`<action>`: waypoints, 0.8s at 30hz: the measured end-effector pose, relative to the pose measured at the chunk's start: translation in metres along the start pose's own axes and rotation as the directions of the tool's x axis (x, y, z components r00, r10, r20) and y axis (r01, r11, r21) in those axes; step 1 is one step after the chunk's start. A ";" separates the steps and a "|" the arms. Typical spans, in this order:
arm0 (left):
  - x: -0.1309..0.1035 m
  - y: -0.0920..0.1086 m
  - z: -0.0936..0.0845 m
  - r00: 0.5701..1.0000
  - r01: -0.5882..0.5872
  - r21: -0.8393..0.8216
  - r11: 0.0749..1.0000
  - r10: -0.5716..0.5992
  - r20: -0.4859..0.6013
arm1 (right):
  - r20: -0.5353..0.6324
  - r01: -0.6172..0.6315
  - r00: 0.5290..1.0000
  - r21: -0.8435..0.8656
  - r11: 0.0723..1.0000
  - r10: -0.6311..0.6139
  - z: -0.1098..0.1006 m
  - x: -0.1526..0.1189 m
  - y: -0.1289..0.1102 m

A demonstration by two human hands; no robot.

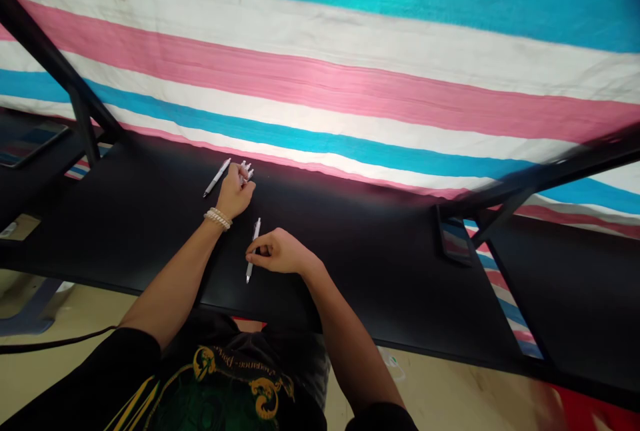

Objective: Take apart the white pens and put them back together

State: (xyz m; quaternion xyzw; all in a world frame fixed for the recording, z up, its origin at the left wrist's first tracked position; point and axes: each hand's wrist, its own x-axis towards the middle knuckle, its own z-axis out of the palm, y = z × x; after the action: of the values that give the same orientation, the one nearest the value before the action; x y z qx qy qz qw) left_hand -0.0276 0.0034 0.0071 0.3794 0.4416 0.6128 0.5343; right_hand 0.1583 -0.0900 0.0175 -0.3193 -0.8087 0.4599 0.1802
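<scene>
My left hand (237, 192), with a braided cream bracelet at the wrist, is closed over a small bunch of white pens (247, 167) near the table's back edge. Only the pens' ends show past its fingers. Just left of that hand, a single white pen (217, 178) with a dark tip lies slanted on the black tabletop (365, 251). Nearer my body, the thumb and fingers of my right hand (280, 251) pinch another white pen (257, 226) at its middle. This pen points away from me, its clip end farthest.
A striped blue, white and pink sheet (340, 84) hangs behind the table. Black metal braces (85, 124) stand at both sides. A dark phone-like slab (454, 242) rests by the right brace. At far left lie a tablet-like device (30, 144) and a tan piece (21, 227).
</scene>
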 end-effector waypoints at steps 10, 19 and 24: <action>0.004 -0.017 -0.018 0.902 -0.405 0.871 0.278 0.279 0.330 | -0.307 -0.154 0.951 -0.421 0.894 0.019 0.012 0.009 0.003; -0.005 -0.004 0.005 0.975 -0.222 0.423 0.879 0.189 0.119 | -0.567 -0.042 0.816 0.137 0.990 0.114 0.004 0.017 0.021; -0.022 0.002 0.023 0.907 0.223 -0.002 0.975 -0.207 0.367 | -0.553 0.059 0.827 0.265 0.962 0.101 0.002 0.020 0.025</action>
State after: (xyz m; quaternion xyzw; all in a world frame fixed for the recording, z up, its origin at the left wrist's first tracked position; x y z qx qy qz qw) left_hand -0.0035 -0.0151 0.0162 0.4236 0.3602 0.4789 0.6793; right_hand 0.1511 -0.0689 -0.0050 -0.4214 -0.6457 0.4539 0.4466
